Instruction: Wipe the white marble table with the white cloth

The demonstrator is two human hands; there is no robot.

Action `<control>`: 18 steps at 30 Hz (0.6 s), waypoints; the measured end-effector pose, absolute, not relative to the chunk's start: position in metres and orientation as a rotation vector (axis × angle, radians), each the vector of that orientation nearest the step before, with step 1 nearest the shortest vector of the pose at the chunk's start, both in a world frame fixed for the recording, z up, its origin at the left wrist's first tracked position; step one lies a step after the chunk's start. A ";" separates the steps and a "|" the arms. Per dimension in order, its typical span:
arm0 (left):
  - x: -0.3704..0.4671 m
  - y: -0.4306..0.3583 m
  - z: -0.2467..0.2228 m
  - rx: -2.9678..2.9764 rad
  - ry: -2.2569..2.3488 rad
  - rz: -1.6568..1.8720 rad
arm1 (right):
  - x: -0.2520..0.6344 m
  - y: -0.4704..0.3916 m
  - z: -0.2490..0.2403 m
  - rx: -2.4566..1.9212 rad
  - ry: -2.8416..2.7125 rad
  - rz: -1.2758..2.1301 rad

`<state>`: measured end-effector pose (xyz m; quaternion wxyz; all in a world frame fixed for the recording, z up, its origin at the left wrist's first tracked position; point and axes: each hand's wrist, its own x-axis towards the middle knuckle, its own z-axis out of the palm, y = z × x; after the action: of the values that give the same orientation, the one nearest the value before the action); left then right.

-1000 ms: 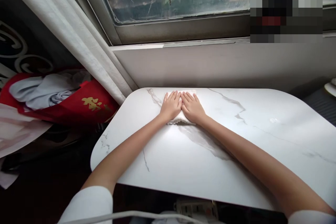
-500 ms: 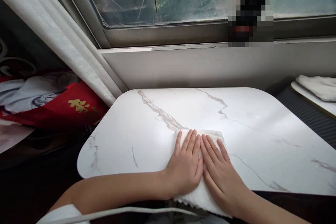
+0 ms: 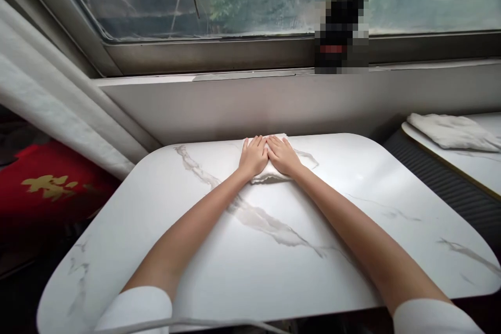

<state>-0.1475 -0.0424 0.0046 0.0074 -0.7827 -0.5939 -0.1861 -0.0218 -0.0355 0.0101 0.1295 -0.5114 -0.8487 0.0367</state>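
Note:
Both hands lie flat, side by side, on a white cloth [image 3: 270,173] at the far edge of a white marble-patterned table [image 3: 235,271]. My left hand [image 3: 253,156] presses on the cloth's left part with its fingers stretched out toward the wall. Close beside it, my right hand [image 3: 282,154] rests on the right part, palm down and fingers extended. The two thumbs are near each other in the middle. Most of the cloth is covered by the hands; its near edge and a far corner show.
A low wall [image 3: 219,107] under a window stands right behind the table. On the left hang a pale curtain [image 3: 50,88] and a red fabric item [image 3: 55,182] with gold lettering. To the right, another folded cloth [image 3: 450,130] lies on a second marble-patterned surface. A pale cable [image 3: 203,322] crosses the bottom.
Both hands have slid the cloth away from me, from the table's near edge to its far edge by the wall. My arms are now stretched out. The view has shifted right.

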 end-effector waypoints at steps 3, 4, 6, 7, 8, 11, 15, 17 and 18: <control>-0.136 -0.017 0.004 -2.425 -1.852 -0.619 | -0.010 -0.010 0.009 -1.493 -2.436 0.081; -0.130 -0.011 0.004 -2.425 -1.845 -0.632 | -0.004 -0.005 0.008 -1.500 -2.428 0.070; -0.116 -0.004 0.003 -2.425 -1.836 -0.653 | 0.011 0.002 0.008 -1.514 -2.416 0.055; -0.109 -0.001 0.002 -2.426 -1.834 -0.659 | 0.019 0.003 0.008 -1.521 -2.415 0.052; -0.101 0.000 0.002 -2.429 -1.832 -0.662 | 0.027 0.003 0.007 -1.528 -2.416 0.048; -0.077 -0.005 0.002 -2.468 -1.826 -0.649 | 0.050 -0.004 0.006 -1.558 -2.425 0.013; -0.057 -0.030 0.004 -2.552 -1.792 -0.611 | 0.072 -0.033 0.003 -1.601 -2.430 -0.051; -0.052 -0.050 0.004 -2.589 -1.761 -0.604 | 0.079 -0.055 0.002 -1.595 -2.438 -0.065; -0.052 -0.062 0.004 -2.608 -1.745 -0.603 | 0.082 -0.068 0.002 -1.582 -2.449 -0.067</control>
<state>-0.0517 -0.0618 0.0037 -0.0269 -0.8159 -0.5459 -0.1887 0.0820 -0.0679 0.0018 0.1124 -0.5390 -0.8344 -0.0229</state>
